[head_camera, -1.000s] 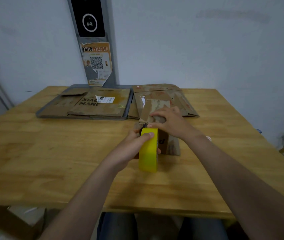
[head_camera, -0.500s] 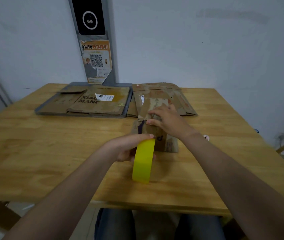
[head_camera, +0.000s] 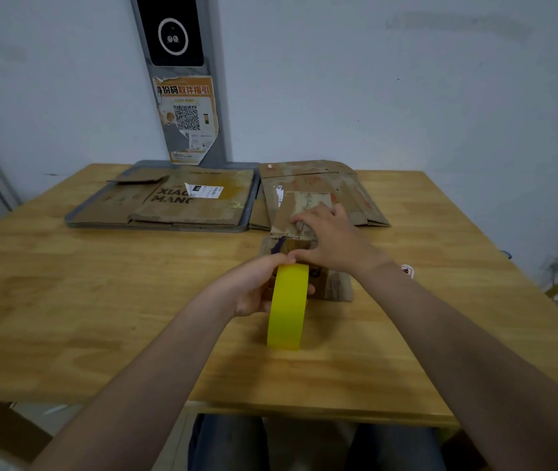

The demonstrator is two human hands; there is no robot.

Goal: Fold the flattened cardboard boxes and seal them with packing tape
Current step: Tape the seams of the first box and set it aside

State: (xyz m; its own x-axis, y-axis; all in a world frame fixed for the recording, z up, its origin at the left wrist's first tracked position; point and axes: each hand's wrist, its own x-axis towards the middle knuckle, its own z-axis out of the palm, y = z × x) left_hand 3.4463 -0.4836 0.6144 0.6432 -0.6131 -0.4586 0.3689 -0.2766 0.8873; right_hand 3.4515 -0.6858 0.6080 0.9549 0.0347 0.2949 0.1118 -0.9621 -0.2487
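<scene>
The small cardboard box (head_camera: 292, 212) stands mid-table (head_camera: 100, 300), just in front of a stack of flattened boxes (head_camera: 362, 198) and right of a grey tray (head_camera: 77, 223) holding more flattened cardboard (head_camera: 175, 209). The right hand (head_camera: 333, 243) lies on the box's top flap with its fingers loosely spread and pressing down, the thumb reaching toward the top of the yellow tape roll (head_camera: 287, 311); any free tape end there is too small to see. The left hand (head_camera: 253, 287) is curled round the roll, index finger over its top, holding it on edge just in front of the box. The worn, creased cardboard looks light and springy, so the flaps probably lift unless they are pinned near the seam, and the box may slide on the smooth wood when the tape pulls. Pressing close to the seam's near end seems wise. The roll looks stiff and light; gripping it through the core with 1 finger braking the outer face should keep the strip taut.
</scene>
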